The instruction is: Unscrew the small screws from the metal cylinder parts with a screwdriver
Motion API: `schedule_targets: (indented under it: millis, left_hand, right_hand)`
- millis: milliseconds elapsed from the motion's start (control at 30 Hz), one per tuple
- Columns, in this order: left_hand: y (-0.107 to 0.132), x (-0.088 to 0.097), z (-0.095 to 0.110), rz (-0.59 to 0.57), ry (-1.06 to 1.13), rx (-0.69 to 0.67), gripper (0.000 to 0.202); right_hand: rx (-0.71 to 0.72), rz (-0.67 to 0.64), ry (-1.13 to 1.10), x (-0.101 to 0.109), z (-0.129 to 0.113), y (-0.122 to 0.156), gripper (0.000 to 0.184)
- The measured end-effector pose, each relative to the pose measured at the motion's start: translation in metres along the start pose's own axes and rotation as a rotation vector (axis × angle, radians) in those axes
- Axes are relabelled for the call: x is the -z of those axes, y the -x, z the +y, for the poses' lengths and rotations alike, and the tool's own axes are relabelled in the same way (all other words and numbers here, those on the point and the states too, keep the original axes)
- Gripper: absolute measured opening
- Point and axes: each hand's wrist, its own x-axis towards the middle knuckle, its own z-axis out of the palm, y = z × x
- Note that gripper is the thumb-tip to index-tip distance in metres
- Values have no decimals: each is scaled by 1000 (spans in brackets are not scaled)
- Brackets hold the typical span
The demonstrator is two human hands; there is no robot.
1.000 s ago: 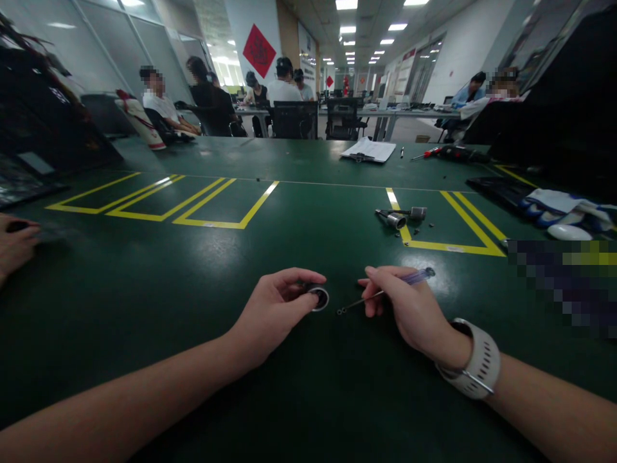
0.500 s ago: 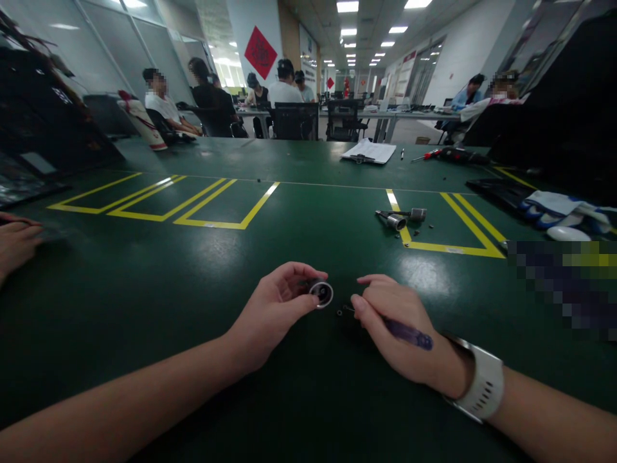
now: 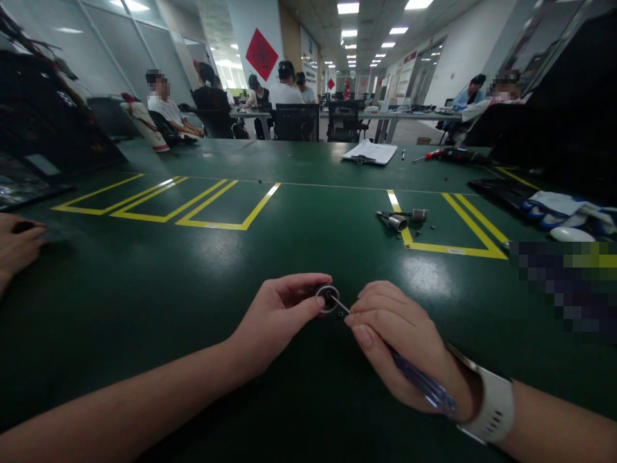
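My left hand (image 3: 284, 315) is closed on a small round metal cup-shaped part (image 3: 328, 299), its open end turned to the right and toward me. My right hand (image 3: 400, 341) grips a screwdriver (image 3: 424, 384) with a translucent purple-blue handle. The thin shaft points up and left, and its tip reaches into the mouth of the metal part; whether it touches anything inside I cannot tell. A tiny dark ring or nut (image 3: 340, 314) lies on the green table (image 3: 202, 270) just beneath the shaft.
Two similar metal parts with leads (image 3: 399, 222) lie by the right yellow outline, with several small bits around them. Farther back are a clipboard with paper (image 3: 371, 152) and a red-black power tool (image 3: 453, 155). Gloves (image 3: 563, 209) lie right. Another person's hand (image 3: 19, 247) rests left.
My right hand has turned and brought the screwdriver tip leftward into the metal part's opening. My left hand has shifted slightly right and down with the part.
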Motion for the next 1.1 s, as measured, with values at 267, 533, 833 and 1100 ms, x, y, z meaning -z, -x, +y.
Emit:
schedule_targets:
  millis: [267,533,833,1100]
  left_hand:
    - [1,0,-2,-7,-133,-114,24]
    - [1,-2,2,39,-214,-176,22]
    - [-3,3,-4,18,-224,-152,26]
    - [-7,7,-7,-11,-109,-116,36]
  right_hand:
    - [-5,-21,1,-1,-3,-1,18]
    - [36,-15,13,-3,-4,1,13]
    - [-208,115,-200,4,-3,1,25]
    - [-963,121,-645,-3,30,1,37]
